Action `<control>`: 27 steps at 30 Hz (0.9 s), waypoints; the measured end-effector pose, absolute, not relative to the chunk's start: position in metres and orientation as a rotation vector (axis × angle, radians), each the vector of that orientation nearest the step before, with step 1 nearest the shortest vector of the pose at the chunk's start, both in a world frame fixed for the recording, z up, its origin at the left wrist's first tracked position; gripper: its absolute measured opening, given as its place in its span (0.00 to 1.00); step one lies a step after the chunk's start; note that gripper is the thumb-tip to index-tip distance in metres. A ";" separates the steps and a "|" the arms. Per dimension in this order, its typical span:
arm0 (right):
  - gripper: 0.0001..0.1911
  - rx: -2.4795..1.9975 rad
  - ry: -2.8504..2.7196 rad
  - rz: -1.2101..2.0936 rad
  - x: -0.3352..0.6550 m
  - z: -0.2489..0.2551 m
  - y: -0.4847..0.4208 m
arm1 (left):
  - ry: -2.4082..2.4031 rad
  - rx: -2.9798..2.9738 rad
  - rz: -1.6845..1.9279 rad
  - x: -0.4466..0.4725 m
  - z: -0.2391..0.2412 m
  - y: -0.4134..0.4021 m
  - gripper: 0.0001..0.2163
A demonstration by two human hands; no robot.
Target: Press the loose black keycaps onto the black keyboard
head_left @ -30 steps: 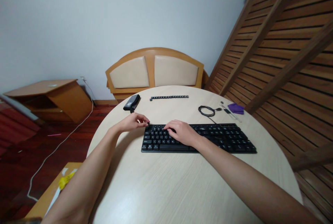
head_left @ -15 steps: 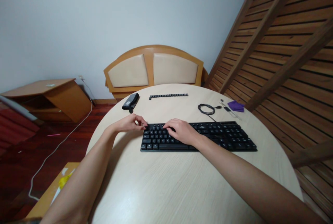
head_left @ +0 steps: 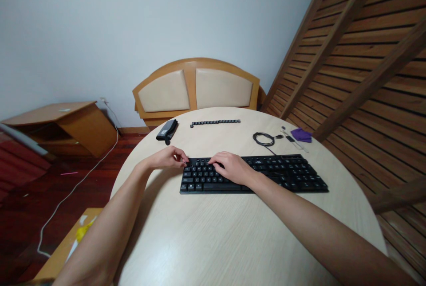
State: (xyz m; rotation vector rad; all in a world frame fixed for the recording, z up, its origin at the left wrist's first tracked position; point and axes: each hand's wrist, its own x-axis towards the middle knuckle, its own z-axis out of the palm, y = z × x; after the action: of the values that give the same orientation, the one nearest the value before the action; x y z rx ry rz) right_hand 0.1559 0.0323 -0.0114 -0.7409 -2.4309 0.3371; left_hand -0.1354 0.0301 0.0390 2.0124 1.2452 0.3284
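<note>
A black keyboard (head_left: 226, 187) lies across the middle of the round table, its cable leading off the back edge. At the keyboard's back left corner, my left hand (head_left: 171, 158) is closed with thumb and forefinger close together. Whatever sits between those fingertips is too small to make out. My right hand (head_left: 231, 167) rests palm down over the keys left of centre, fingers stretched out and holding nothing. Farther back on the table stands a neat row of dark keycaps (head_left: 216, 122), with one keycap (head_left: 191, 126) just in front of its left end.
A dark folded pouch (head_left: 167, 131) lies at the table's back left. To the right are the coiled cable (head_left: 263, 139), a purple cloth (head_left: 301, 135) and a thin wire tool (head_left: 294, 140). Wooden slats (head_left: 359, 77) lean beside the table (head_left: 233, 241).
</note>
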 end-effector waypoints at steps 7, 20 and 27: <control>0.11 -0.742 -2.421 0.349 0.156 -0.012 0.033 | 1.279 1.998 0.331 -0.136 0.037 0.031 0.14; 0.11 -0.749 -2.426 0.339 0.156 -0.013 0.033 | 1.259 1.916 0.372 -0.136 0.034 0.033 0.12; 0.11 -0.754 -2.428 0.336 0.156 -0.012 0.033 | 1.265 1.901 0.381 -0.136 0.034 0.032 0.13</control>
State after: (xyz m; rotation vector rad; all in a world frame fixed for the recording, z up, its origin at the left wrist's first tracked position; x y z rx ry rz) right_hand 0.1557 0.0327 -0.0123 -0.7542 -2.4283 0.3358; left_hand -0.1357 0.0322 0.0342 1.9010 1.2654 0.3806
